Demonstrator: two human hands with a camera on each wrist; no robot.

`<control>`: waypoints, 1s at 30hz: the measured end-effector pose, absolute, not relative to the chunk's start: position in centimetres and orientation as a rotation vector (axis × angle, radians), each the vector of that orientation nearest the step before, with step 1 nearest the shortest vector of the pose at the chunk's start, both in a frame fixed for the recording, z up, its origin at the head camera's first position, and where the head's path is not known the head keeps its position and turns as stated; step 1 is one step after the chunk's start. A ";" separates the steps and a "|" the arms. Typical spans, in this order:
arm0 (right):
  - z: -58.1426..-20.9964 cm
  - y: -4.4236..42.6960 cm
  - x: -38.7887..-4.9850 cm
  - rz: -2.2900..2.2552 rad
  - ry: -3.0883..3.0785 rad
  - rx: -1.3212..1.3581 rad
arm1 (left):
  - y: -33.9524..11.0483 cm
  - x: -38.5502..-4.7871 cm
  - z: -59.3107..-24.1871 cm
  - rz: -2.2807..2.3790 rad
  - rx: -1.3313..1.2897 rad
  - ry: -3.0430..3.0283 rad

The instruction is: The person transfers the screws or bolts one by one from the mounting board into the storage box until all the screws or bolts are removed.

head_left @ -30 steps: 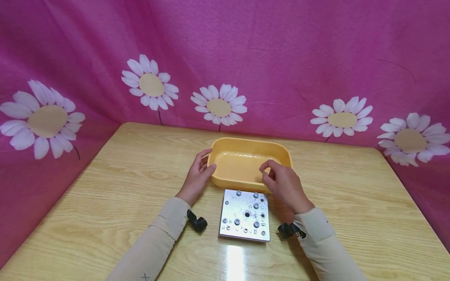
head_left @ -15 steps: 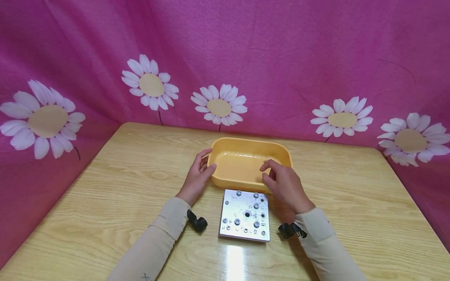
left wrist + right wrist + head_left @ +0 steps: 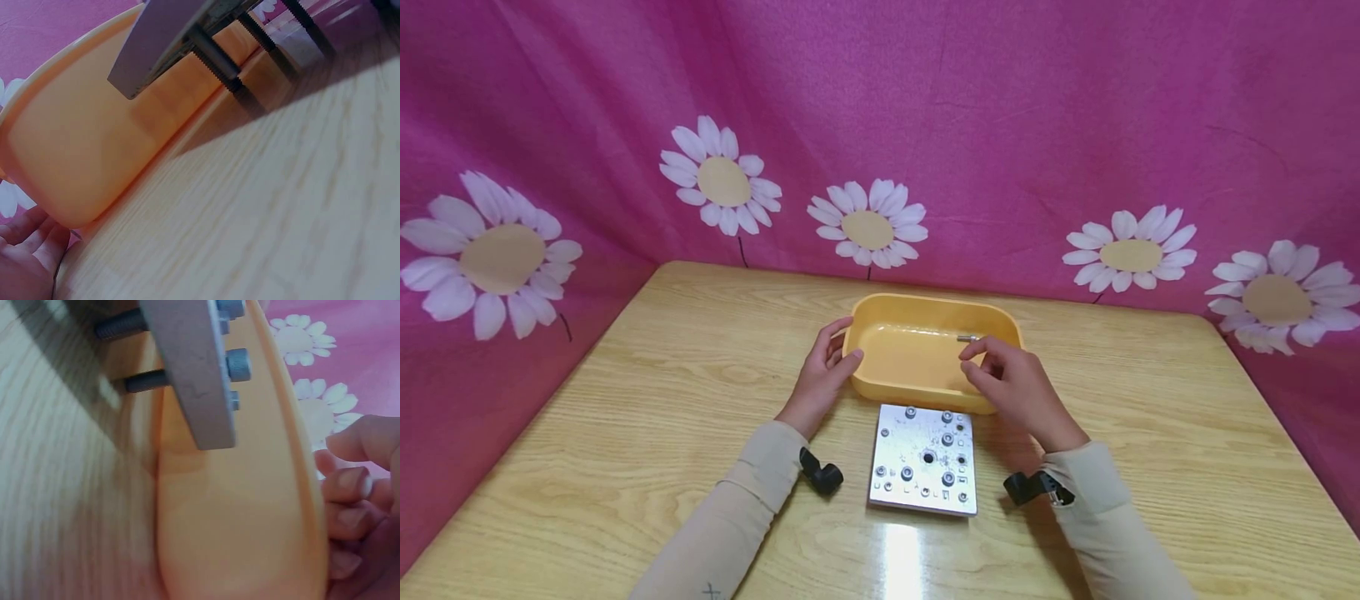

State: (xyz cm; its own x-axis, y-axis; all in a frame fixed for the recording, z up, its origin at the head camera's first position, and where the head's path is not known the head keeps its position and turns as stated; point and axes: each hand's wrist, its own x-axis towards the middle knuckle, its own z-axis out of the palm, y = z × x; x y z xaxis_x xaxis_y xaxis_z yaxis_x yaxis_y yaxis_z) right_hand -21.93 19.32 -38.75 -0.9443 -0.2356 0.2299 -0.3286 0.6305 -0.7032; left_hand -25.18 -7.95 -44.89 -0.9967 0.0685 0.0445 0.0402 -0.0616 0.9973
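Observation:
In the head view my left hand [image 3: 818, 379] grips the left end of the yellow bin [image 3: 932, 393], its thumb at the rim; the left wrist view has its fingers [image 3: 40, 234] against the bin's end. My right hand [image 3: 1022, 392] is over the bin's right front part, fingers loosely bent, a gap between thumb and forefinger. A small metal screw [image 3: 966, 339] shows in the bin just beyond that hand, its right end hidden. Directly in front of the bin is the silver metal plate [image 3: 917, 454], with several screws set in it.
Black wrist cameras [image 3: 822, 477] flank the plate, one on each sleeve. Both wrist views show the plate raised above the wooden table [image 3: 700, 358] with screw shanks [image 3: 215, 59] poking out below. A pink flowered cloth [image 3: 985, 125] hangs behind and at both sides.
My right hand has shifted a little to the right. The screw, mostly hidden at its fingers before, now shows apart from them in the bin. The left hand, bin and plate have not moved.

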 end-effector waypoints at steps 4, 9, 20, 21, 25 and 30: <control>-38.1 19.5 -21.6 1.190 -2.787 0.518 | -7.9 -25.2 -44.8 2.280 0.140 2.134; -37.0 19.5 -21.0 1.114 -2.913 0.588 | -7.9 -25.3 -44.8 2.287 0.151 2.121; -34.9 19.0 -19.2 0.917 -3.144 0.766 | -8.2 -25.2 -44.6 2.283 0.128 2.077; -34.8 19.0 -19.0 0.907 -3.147 0.764 | -8.2 -25.2 -44.4 2.280 0.128 2.071; -34.3 18.8 -18.5 0.871 -3.181 0.781 | -8.2 -24.5 -43.2 2.254 0.125 2.078; -33.6 18.5 -17.7 0.815 -3.250 0.830 | -8.0 -23.7 -41.9 2.246 0.127 2.082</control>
State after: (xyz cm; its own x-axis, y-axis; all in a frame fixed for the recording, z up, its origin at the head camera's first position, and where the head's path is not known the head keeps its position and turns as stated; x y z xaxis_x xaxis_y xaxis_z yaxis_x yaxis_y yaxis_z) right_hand -17.72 18.50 -33.59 -0.8394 -0.5140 -0.1767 -0.3699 0.7784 -0.5073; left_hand -23.67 -8.04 -41.93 -0.9937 0.1121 0.0087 0.0001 -0.0760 0.9971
